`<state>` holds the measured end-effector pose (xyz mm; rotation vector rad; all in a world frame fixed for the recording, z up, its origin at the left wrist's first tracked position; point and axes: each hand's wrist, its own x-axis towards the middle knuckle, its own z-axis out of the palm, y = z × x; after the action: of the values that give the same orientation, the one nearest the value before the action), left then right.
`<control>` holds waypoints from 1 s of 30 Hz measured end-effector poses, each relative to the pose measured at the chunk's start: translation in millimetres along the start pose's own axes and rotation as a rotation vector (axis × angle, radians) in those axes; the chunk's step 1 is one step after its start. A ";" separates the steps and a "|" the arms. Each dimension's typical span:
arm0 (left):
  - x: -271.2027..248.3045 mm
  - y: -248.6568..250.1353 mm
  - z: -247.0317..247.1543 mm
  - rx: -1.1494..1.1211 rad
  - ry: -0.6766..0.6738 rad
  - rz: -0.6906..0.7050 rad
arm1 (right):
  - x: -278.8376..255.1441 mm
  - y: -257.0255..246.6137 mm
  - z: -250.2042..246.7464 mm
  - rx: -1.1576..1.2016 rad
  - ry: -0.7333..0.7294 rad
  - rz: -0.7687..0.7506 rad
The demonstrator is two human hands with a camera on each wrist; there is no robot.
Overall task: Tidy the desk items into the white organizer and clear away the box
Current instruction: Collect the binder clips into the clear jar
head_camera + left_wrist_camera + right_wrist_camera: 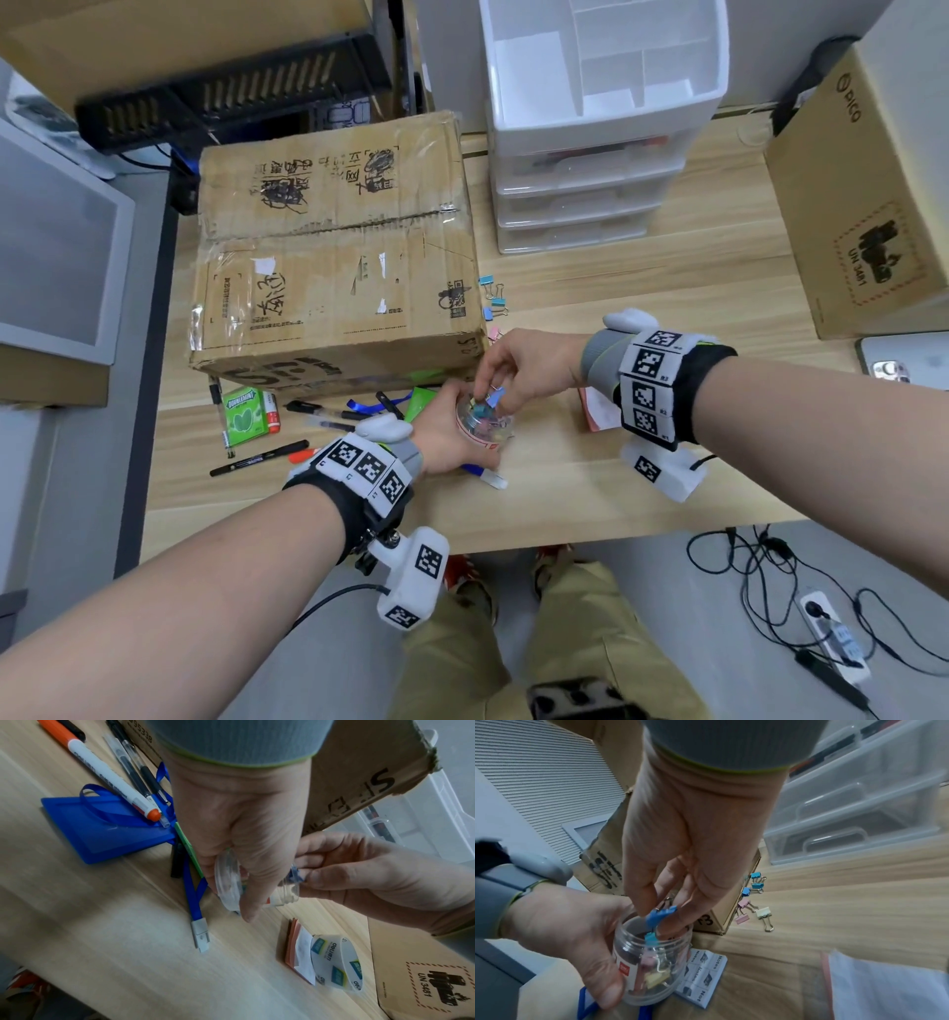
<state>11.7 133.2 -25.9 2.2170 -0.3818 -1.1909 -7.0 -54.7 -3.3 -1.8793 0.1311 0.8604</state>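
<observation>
Wooden worktop (pixel 590 478) below us: our left hand (pixel 447 437) grips the clear jar (pixel 652 963) while our right hand (pixel 524 360) pinches a blue binder clip (pixel 662 914) at its mouth. Next, we judge, comes dropping it in and gathering the loose clips (pixel 754 898) beside the cardboard box (pixel 334 246), the white organizer (pixel 606 123) waiting behind.

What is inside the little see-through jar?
The clear jar, gripped by the left hand, holds colourful binder clips: pink, yellow and blue ones show. The right hand pinches another blue clip at its mouth. The fingers cover the rest.
</observation>
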 end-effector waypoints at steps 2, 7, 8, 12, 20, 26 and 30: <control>0.5 -3.5 1.1 -0.014 -0.008 0.012 | -0.9 -1.1 -0.6 0.017 -0.075 0.007; 3.0 -3.2 0.1 -0.013 -0.035 0.042 | -0.9 1.0 -6.7 0.275 -0.189 0.059; 3.3 -2.5 0.0 -0.016 -0.041 0.047 | -1.2 3.3 -8.5 0.349 -0.216 0.076; 6.6 -1.5 -3.5 -0.022 -0.064 0.062 | 0.4 15.3 -25.3 0.544 -0.122 0.186; 6.9 -6.5 -8.6 -0.025 -0.082 0.050 | 30.8 52.5 -50.4 -0.170 0.448 0.303; 6.1 -2.7 -11.7 0.007 -0.102 0.038 | 55.4 49.0 -24.8 -0.380 0.469 0.206; 11.2 -2.0 -11.8 -0.001 -0.099 0.028 | 69.5 49.8 -11.8 -0.394 0.537 0.181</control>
<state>27.7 133.5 -29.5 2.1502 -0.4513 -1.2887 27.9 -68.8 -81.0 -2.4687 0.4972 0.4992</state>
